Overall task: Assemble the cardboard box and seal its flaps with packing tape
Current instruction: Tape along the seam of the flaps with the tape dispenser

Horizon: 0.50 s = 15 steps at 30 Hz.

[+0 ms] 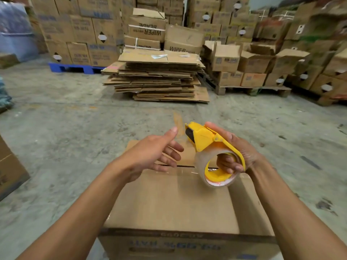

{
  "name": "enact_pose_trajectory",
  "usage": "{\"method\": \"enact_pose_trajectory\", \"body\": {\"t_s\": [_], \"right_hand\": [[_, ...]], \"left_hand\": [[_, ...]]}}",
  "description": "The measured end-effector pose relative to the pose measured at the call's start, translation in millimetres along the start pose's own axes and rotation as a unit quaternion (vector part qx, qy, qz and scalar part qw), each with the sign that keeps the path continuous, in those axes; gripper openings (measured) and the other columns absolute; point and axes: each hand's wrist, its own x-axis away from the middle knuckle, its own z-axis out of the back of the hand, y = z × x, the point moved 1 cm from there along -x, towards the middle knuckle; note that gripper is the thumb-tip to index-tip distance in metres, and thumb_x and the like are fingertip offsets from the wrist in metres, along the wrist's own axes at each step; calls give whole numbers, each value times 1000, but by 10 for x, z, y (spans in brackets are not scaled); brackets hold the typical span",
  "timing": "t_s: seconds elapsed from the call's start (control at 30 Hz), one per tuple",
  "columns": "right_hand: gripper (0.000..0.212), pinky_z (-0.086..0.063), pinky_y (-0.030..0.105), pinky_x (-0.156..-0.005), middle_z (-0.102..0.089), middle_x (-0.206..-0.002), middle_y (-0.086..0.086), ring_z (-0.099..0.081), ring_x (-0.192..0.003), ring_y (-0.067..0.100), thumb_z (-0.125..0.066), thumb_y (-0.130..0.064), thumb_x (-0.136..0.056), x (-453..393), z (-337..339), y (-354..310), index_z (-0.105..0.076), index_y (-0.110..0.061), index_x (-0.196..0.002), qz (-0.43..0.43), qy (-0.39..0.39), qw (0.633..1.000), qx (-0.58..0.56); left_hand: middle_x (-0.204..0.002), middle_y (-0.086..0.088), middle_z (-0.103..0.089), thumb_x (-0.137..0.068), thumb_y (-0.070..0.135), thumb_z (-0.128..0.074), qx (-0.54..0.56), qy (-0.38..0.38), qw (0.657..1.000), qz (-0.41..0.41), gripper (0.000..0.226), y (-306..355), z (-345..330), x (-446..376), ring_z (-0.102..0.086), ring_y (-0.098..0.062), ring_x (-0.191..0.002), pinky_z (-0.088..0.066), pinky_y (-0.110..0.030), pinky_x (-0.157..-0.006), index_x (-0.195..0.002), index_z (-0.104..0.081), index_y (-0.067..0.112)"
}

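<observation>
A brown cardboard box (176,203) stands on the floor right below me, its top flaps folded down with a seam across the middle. My right hand (234,152) grips a yellow tape dispenser (208,139) loaded with a clear tape roll (201,166), held above the box's far half. A short loose end of tape sticks up from the dispenser's front. My left hand (155,152) hovers just left of the dispenser, fingers spread and pointing toward the tape end, holding nothing.
A pile of flattened cartons (159,77) lies on the concrete floor ahead. Stacked boxes on a blue pallet (75,67) and a wooden pallet (253,89) line the back. Another carton (9,169) sits at the left edge.
</observation>
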Motion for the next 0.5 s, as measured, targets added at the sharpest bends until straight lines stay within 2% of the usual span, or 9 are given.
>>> {"method": "enact_pose_trajectory", "body": {"t_s": [0.07, 0.13, 0.23, 0.3, 0.37, 0.4, 0.5], "right_hand": [[46, -45, 20, -29, -46, -35, 6, -45, -20, 12, -33, -27, -94, 67, 0, 21, -72, -37, -116, 3, 23, 1000, 1], [50, -44, 20, -28, -44, -34, 7, -43, -19, 13, -29, -25, -94, 141, -6, 38, -73, -38, -114, 3, 39, 999, 7], [37, -46, 21, -31, -47, -35, 5, -46, -21, 12, -45, -32, -92, 257, -12, 11, -71, -37, -118, 10, 17, 1000, 14], [38, -47, 21, -32, -50, -37, 4, -49, -23, 11, -59, -38, -86, 331, 7, -19, -68, -35, -123, 18, 1, 1000, 11], [37, -46, 21, -31, -49, -37, 5, -48, -22, 11, -56, -37, -86, 399, 19, -54, -69, -36, -121, 27, 11, 999, 16], [38, -46, 20, -31, -49, -37, 5, -48, -22, 11, -61, -39, -84, 431, 17, -71, -70, -36, -120, 36, 8, 999, 18], [57, -47, 20, -32, -51, -37, 4, -48, -22, 10, -82, -49, -66, 517, -14, -129, -70, -36, -120, 55, -7, 998, 22]], "left_hand": [[-84, -8, -71, -83, 76, -35, 69, -94, 992, 55, 76, 144, -110, 101, -69, -21, -77, -54, -34, -69, -98, -70, 10], [-81, -8, -69, -80, 77, -39, 104, -146, 981, 79, 75, 200, -217, 156, -66, -19, -70, -51, -29, -62, -99, -67, 10], [-76, -6, -68, -82, 69, -49, 159, -164, 968, 106, 64, 231, -329, 197, -64, -16, -63, -51, -26, -56, -99, -64, 10], [-75, -7, -67, -84, 65, -51, 208, -169, 956, 119, 60, 246, -348, 219, -63, -16, -60, -52, -26, -54, -97, -64, 8], [-75, -9, -67, -86, 61, -51, 243, -169, 947, 124, 57, 260, -349, 239, -64, -17, -59, -53, -27, -54, -99, -65, 7], [-76, -9, -67, -87, 57, -53, 252, -168, 945, 124, 54, 272, -356, 258, -64, -17, -59, -54, -27, -54, -99, -65, 6], [-78, -8, -69, -86, 44, -61, 270, -165, 941, 121, 40, 310, -398, 316, -66, -16, -61, -56, -28, -57, -98, -67, 7]]}}
